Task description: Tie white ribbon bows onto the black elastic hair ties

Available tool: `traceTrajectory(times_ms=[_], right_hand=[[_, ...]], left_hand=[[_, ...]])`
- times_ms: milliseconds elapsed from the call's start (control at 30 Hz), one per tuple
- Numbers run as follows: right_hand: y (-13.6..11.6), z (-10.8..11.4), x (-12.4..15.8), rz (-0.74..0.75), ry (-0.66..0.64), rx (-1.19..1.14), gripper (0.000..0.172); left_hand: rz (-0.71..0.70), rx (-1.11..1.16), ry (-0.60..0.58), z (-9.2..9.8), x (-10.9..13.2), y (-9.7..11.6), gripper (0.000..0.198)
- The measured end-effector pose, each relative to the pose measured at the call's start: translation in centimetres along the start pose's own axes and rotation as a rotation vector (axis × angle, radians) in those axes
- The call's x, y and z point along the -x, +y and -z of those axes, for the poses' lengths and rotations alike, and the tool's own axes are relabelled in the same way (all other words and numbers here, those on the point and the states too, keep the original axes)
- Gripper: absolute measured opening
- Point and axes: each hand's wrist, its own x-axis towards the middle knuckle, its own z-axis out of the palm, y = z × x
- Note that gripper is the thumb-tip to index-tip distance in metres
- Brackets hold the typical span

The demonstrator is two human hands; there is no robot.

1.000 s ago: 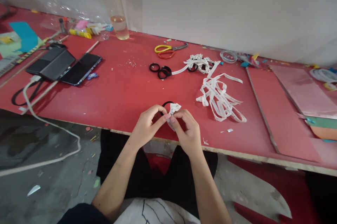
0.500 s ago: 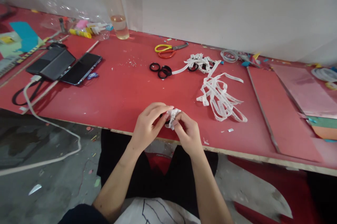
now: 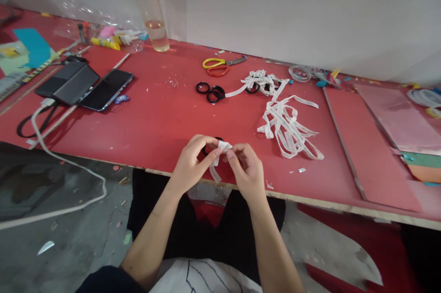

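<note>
Between my two hands, over the front edge of the red table, is a white printed ribbon (image 3: 225, 146). My left hand (image 3: 195, 160) pinches it between thumb and fingers, and a tail of ribbon hangs below. Partly hidden behind these fingers is a black ring (image 3: 206, 149). My right hand (image 3: 245, 166) pinches the ribbon's other side with thumb and forefinger. Farther back lie loose black rings (image 3: 216, 94), beside a bunched white ribbon (image 3: 263, 82). To the right, a looser heap of printed ribbon (image 3: 289, 130) rests on the table.
Yellow-and-red-handled scissors (image 3: 220, 65) lie toward the wall. A water bottle (image 3: 156, 31) stands at the back left. Left of me are a phone (image 3: 106, 90), a dark stand (image 3: 70, 84) and a white cable (image 3: 103, 185). Flat red boards (image 3: 368, 150) lie at right.
The ribbon, bunched up before, is now folded flatter between my fingers, with a tail hanging down. More of the black ring shows behind my left fingers. Both hands stay nearly in place.
</note>
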Motion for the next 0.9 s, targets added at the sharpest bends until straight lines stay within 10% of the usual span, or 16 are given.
traceTrajectory(times_ms=[900], right_hand=[[0.16, -0.34, 0.4, -0.041, 0.166, 0.044, 0.012]], left_hand=[[0.159, 0.116, -0.113, -0.05, -0.31, 0.16, 0.016]])
